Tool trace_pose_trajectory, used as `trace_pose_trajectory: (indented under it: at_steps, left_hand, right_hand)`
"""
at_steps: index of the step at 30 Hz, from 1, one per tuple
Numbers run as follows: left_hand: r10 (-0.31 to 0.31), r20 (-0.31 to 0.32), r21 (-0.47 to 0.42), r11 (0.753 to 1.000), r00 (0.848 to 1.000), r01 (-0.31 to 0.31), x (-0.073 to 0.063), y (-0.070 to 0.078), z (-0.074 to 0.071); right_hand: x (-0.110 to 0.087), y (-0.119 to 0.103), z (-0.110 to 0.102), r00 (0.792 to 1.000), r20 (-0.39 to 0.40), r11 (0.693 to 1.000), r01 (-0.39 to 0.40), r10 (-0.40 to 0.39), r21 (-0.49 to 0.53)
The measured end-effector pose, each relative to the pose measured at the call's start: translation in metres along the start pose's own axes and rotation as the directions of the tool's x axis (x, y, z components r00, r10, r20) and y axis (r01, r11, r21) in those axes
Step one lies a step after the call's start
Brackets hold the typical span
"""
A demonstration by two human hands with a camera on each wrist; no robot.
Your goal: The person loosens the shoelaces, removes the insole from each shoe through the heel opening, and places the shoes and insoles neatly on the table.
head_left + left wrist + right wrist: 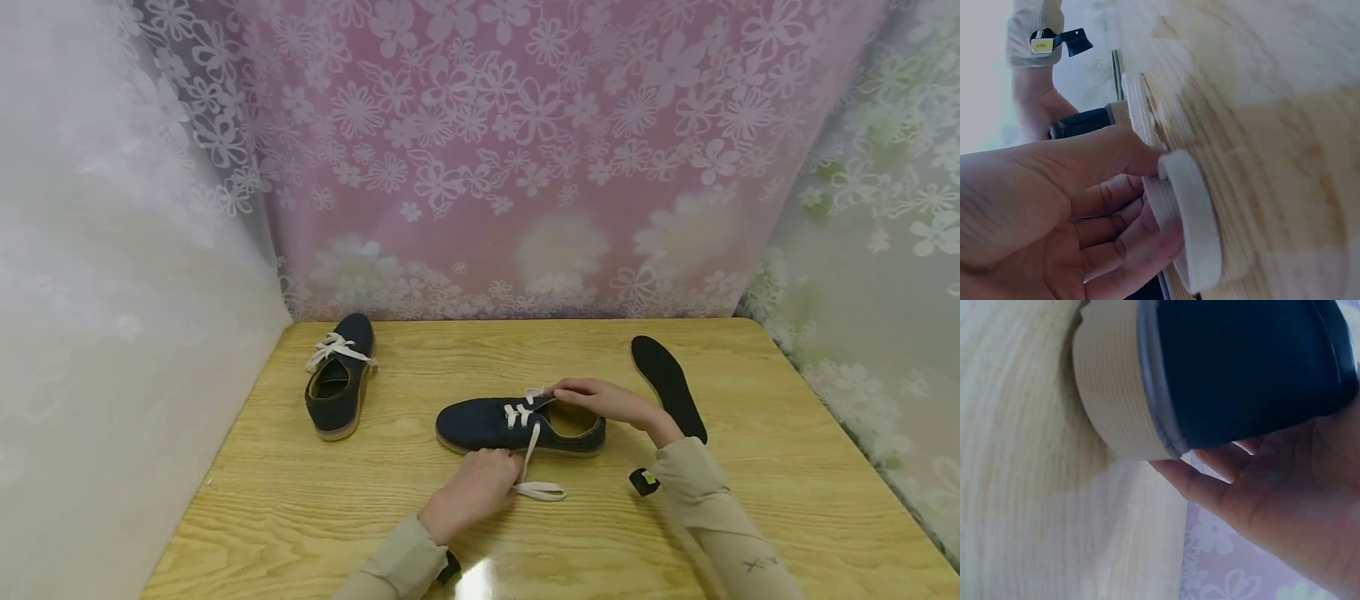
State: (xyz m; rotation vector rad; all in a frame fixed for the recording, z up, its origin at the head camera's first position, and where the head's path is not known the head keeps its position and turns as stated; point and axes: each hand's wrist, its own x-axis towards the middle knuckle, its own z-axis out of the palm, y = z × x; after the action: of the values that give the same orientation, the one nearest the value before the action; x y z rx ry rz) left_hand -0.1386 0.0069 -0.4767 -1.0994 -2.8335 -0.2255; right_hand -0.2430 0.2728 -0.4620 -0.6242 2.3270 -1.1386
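Note:
A navy canvas shoe (476,423) with white laces lies in front of me, toe to the left. Low at its near side, my left hand (480,487) grips the white shoelace (542,491). In the left wrist view, a flat loop of that lace (1200,225) curves around the fingertips. My right hand (600,400) reaches over the opening and holds the far collar edge near the eyelets. Seen from the right wrist, its fingers (1200,484) lie along the far side beside the heel (1241,375) and the ribbed tan sole (1110,381).
Another navy shoe (333,412), its white laces tied in a bow, stands at the back left of the wooden table (315,517). A black insole (667,379) lies at the right, beyond my right wrist. Floral cloth (495,208) hangs behind the table and along its sides.

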Motion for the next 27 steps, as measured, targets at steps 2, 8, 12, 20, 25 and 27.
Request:
trace_pose_trajectory:
  at_steps: [2, 8, 12, 20, 25, 27]
  left_hand:
    - [0.002, 0.004, 0.006, 1.000, 1.000, -0.002, 0.000, -0.001, 0.000]
    - [-0.026, 0.013, -0.022, 0.999, 1.000, 0.026, 0.001, -0.005, 0.006]
    - [-0.055, -0.036, -0.050, 0.997, 0.998, 0.053, 0.002, -0.010, 0.008]
    - [-0.151, -0.076, -0.102, 0.985, 0.986, 0.143, 0.002, -0.011, 0.006]
    - [-0.248, -0.074, -0.165, 0.958, 0.966, 0.233, 0.003, -0.009, 0.008]
    - [-0.280, -0.086, -0.185, 0.948, 0.956, 0.260, 0.003, -0.009, 0.008]
  right_hand:
    - [0.001, 0.000, 0.002, 1.000, 0.008, 0.999, 0.006, -0.007, 0.037]
    - [0.001, -0.001, 0.007, 0.998, 0.062, 0.998, 0.028, -0.032, 0.062]
    - [0.000, -0.002, 0.011, 0.997, 0.063, 0.998, 0.040, -0.043, 0.057]
    - [-0.003, -0.010, 0.024, 1.000, 0.012, 0.997, -0.026, 0.025, 0.074]
    - [-0.003, -0.019, 0.033, 1.000, -0.022, 0.998, -0.017, 0.018, 0.055]
    - [-0.005, -0.023, 0.037, 0.999, -0.038, 0.998, -0.028, 0.031, 0.054]
